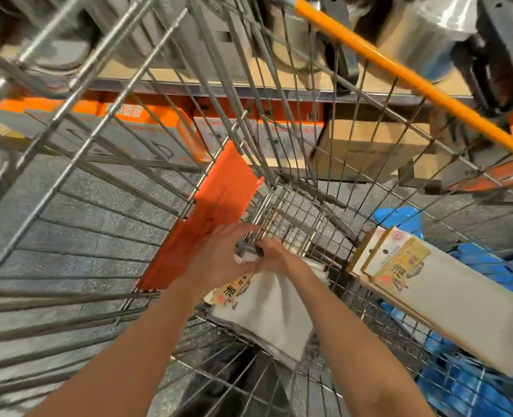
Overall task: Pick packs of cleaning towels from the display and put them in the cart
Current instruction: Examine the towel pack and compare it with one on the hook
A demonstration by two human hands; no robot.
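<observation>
Both hands reached into the wire cart [104,188]. The left hand [219,254] lay flat, fingers apart, beside an orange plastic flap [216,206]; the right hand [276,254] pinched a soft white towel pack [267,311]. Another flat pack [448,299] lay inside by blue bags [475,263], above speckled grey floor [98,206].

My two forearms are bare from the bottom edge of the view up to the wrists, with no sleeve showing on either. My left hand [219,257] and right hand [275,255] are bare too, without gloves, rings, a watch or a bracelet that I can see.
</observation>
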